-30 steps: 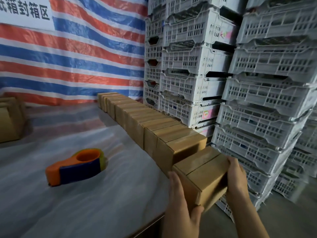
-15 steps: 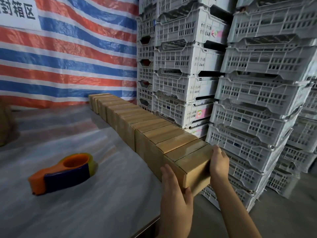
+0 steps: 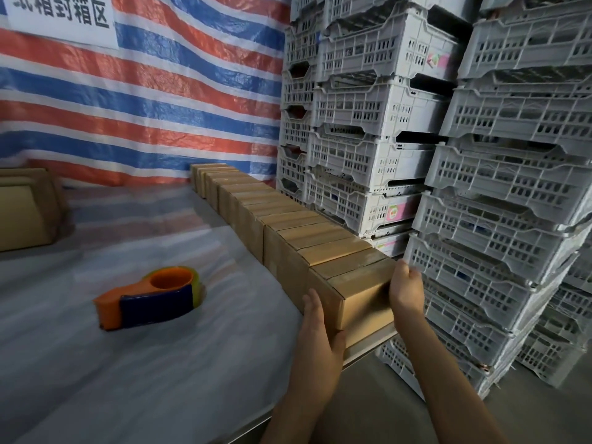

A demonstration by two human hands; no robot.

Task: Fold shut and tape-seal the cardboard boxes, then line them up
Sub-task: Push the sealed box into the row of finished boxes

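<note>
now your left hand (image 3: 315,334) presses flat on one side of the box (image 3: 365,293) and your right hand (image 3: 405,290) curls round the other; it sits between them, butted to the row (image 3: 288,225) ahead. likely light and stiff: squeeze the side walls. table edge (image 3: 368,350) lies just below the grip, crates (image 3: 480,251) close beyond the right hand.

tape dispenser (image 3: 150,298) left of box row (image 3: 288,229), crates (image 3: 480,187) seemingly behind
</note>
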